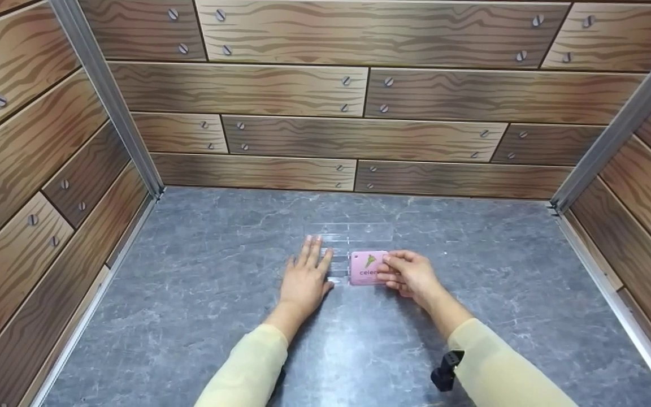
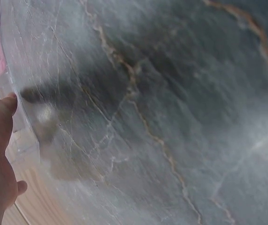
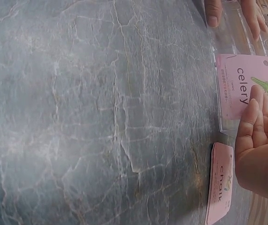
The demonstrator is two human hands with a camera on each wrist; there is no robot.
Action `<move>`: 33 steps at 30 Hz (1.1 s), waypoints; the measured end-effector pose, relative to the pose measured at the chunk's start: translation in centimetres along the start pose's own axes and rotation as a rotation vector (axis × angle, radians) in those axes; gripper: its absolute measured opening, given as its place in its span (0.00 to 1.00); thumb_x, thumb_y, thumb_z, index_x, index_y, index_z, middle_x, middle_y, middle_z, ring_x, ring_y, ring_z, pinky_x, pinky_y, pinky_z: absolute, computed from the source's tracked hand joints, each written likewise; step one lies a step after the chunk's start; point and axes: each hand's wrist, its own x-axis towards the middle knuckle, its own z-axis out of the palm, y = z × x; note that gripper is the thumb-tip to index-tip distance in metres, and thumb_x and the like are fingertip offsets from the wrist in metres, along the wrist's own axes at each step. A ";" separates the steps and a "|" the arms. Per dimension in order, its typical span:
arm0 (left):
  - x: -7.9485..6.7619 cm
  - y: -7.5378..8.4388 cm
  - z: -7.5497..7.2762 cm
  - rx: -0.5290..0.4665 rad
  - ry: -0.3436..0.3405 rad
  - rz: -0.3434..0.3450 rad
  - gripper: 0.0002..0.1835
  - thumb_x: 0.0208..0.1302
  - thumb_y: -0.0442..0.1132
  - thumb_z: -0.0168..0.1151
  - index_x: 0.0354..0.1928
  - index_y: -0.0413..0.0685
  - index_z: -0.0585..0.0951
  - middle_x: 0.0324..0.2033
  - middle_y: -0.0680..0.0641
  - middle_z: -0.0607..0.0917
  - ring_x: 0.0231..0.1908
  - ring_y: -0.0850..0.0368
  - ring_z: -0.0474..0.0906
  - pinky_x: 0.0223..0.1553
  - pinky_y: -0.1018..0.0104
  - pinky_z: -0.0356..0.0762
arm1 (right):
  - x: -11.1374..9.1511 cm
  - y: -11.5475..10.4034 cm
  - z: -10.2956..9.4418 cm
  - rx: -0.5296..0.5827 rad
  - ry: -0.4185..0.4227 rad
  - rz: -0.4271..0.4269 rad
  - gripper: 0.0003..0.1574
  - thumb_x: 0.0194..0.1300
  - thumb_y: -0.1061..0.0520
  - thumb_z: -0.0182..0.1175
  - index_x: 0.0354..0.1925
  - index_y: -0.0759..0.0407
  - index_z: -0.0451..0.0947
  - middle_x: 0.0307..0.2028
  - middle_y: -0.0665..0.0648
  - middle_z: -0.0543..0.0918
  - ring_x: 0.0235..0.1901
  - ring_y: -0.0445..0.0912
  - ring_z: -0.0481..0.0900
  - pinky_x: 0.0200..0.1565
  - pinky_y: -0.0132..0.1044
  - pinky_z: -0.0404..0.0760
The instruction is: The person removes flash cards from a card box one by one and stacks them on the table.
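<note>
Well, my left hand [image 1: 302, 282] lay with its fingers straight and spread, touching the clear plastic rack [image 1: 339, 270] just to its right. My right hand [image 1: 414, 275] had its thumb and fingers pinched on the right end of the pink celery card [image 3: 231, 86], so the card sat just left of that hand, over the rack. Beside the same hand, nearer me, a chalk card [image 3: 219, 183] topped a small stack on the marbled tabletop [image 1: 190, 265].

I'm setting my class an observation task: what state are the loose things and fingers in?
Celery card: picture side showing.
Card stack: "chalk" showing on top.
Clear holder: partly covered by the celery card.
Left fingers: spread, touching the holder.
Right fingers: touching the celery card.
</note>
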 end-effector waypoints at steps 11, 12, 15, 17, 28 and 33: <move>-0.1 0.0 0.0 -0.015 -0.008 -0.006 0.41 0.70 0.61 0.68 0.79 0.53 0.71 0.81 0.39 0.61 0.81 0.42 0.55 0.68 0.39 0.74 | -0.1 0.0 -0.1 0.008 0.000 -0.005 0.16 0.77 0.58 0.64 0.57 0.64 0.77 0.36 0.58 0.92 0.29 0.43 0.91 0.29 0.30 0.86; -0.1 0.1 0.0 -0.015 -0.013 -0.007 0.41 0.70 0.61 0.67 0.79 0.53 0.70 0.81 0.40 0.61 0.81 0.42 0.54 0.68 0.40 0.74 | -0.1 0.0 -0.1 0.007 0.002 -0.004 0.16 0.77 0.58 0.64 0.57 0.64 0.77 0.36 0.58 0.92 0.29 0.43 0.91 0.29 0.30 0.86; 0.0 0.1 0.0 -0.013 -0.017 -0.007 0.41 0.70 0.61 0.67 0.80 0.53 0.70 0.81 0.40 0.61 0.81 0.42 0.54 0.68 0.40 0.73 | -0.2 -0.1 -0.2 0.006 0.009 0.000 0.16 0.77 0.58 0.64 0.58 0.63 0.77 0.36 0.58 0.92 0.28 0.42 0.91 0.28 0.30 0.86; 0.0 0.0 0.0 -0.008 -0.016 -0.008 0.41 0.70 0.61 0.67 0.80 0.54 0.70 0.81 0.40 0.61 0.81 0.42 0.54 0.68 0.40 0.73 | -0.2 -0.1 -0.3 0.004 0.009 -0.001 0.18 0.77 0.58 0.64 0.59 0.64 0.77 0.36 0.58 0.93 0.28 0.42 0.91 0.28 0.30 0.86; 0.0 0.1 0.0 -0.017 0.000 -0.011 0.41 0.69 0.60 0.69 0.79 0.53 0.71 0.81 0.39 0.61 0.81 0.42 0.55 0.67 0.39 0.74 | -0.2 -0.4 -0.7 0.018 0.013 0.006 0.20 0.77 0.57 0.64 0.61 0.65 0.76 0.36 0.57 0.92 0.28 0.42 0.91 0.27 0.30 0.85; 0.0 0.0 -0.1 -0.015 -0.003 -0.011 0.41 0.69 0.60 0.69 0.79 0.53 0.71 0.81 0.40 0.61 0.81 0.42 0.55 0.68 0.39 0.74 | -0.2 -0.5 -0.7 0.027 0.009 0.008 0.19 0.77 0.58 0.63 0.60 0.65 0.75 0.36 0.57 0.93 0.28 0.41 0.90 0.28 0.30 0.86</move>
